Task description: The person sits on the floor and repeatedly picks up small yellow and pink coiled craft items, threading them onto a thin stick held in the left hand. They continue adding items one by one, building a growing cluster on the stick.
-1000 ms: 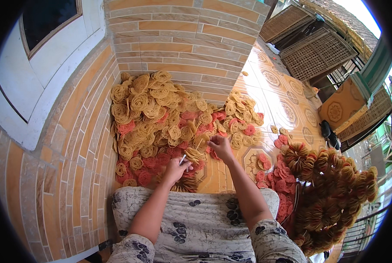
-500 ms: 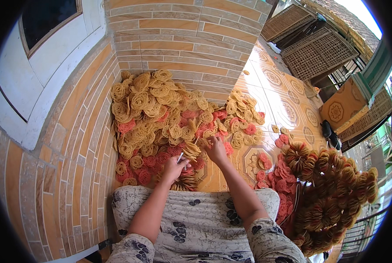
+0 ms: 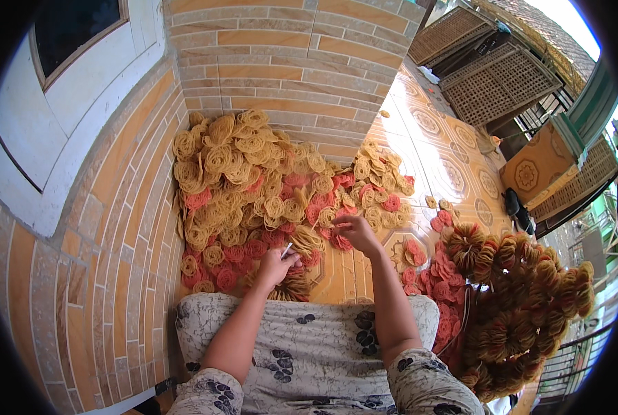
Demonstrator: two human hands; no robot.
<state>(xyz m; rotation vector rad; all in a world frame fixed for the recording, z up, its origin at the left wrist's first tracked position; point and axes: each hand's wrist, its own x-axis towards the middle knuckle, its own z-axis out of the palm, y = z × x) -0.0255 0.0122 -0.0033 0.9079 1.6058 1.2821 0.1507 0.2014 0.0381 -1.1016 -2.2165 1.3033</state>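
Observation:
My left hand (image 3: 276, 268) is closed around a thin white stick (image 3: 287, 249), with a fanned stack of yellow lacy discs (image 3: 307, 242) just beyond its fingers. How the stack joins the stick is hidden. Below that hand a dense bundle of similar discs (image 3: 292, 287) rests by my lap. To the right, my right hand (image 3: 359, 235) hovers over the front of the pile, thumb and fingers slightly apart, nothing plainly held. Its fingertips are closest to a loose yellow disc (image 3: 326, 216). The big pile of yellow discs (image 3: 219, 158) has red discs (image 3: 236, 254) mixed in.
A tiled wall (image 3: 274, 66) backs the pile and another borders it on the left. Red discs (image 3: 447, 280) and a large heap of threaded bundles (image 3: 516, 318) lie to my right. Woven panels (image 3: 499, 83) stand beyond the patterned floor (image 3: 454, 166).
My right hand has moved a little to the right, away from the fanned stack. The left hand stays nearly in place, and the stack beside it has spread.

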